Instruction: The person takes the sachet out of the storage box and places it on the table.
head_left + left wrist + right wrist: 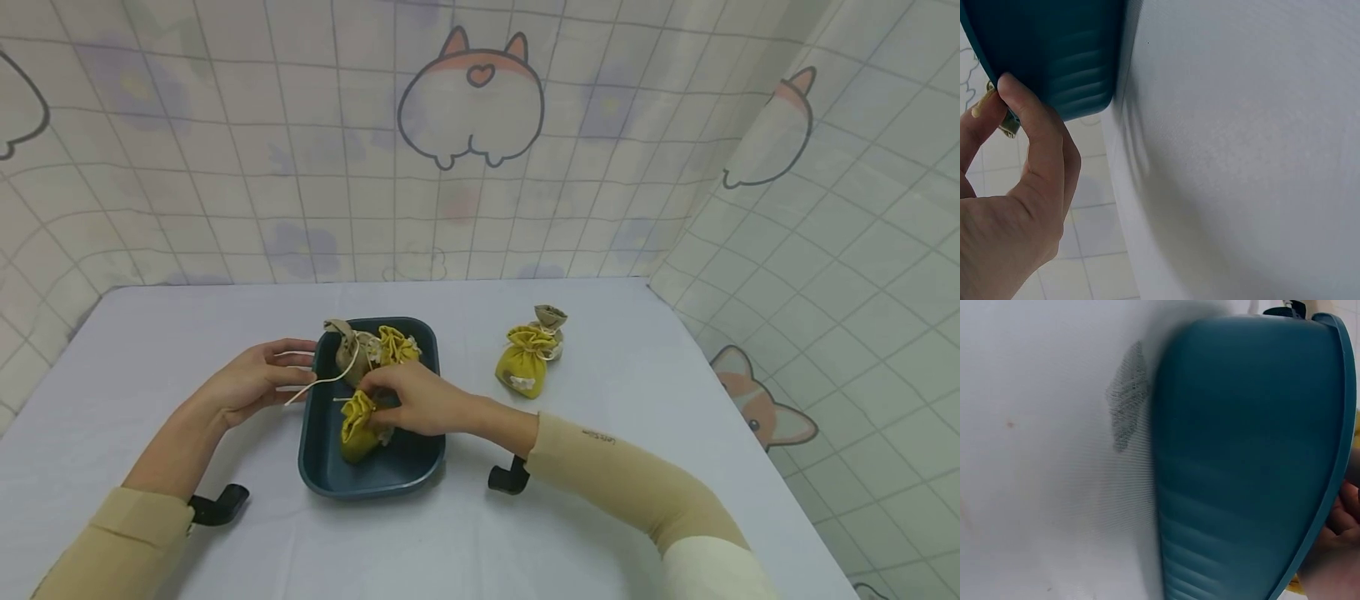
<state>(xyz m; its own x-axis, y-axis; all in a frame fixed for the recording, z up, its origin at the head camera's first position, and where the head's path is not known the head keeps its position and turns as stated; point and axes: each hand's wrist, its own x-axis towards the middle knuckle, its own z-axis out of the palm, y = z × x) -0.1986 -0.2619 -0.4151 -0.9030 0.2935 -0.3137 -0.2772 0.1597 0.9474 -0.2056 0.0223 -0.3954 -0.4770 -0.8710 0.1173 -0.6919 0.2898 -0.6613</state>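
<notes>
My right hand reaches over the right rim of a dark teal tray and pinches a yellow drawstring pouch near its gathered neck, low inside the tray. Behind it in the tray sit a beige drawstring pouch and another yellow pouch, partly covered by this hand. A pale cord hangs over the left rim. At that rim my left hand touches the tray with its fingertips, also seen in the left wrist view. The right wrist view mostly shows the tray's outer wall.
Right of the tray, a yellow pouch with a white ornament stands on the white-covered table, a beige pouch behind it. A patterned curtain backs the table. Black wrist mounts stick out below both forearms.
</notes>
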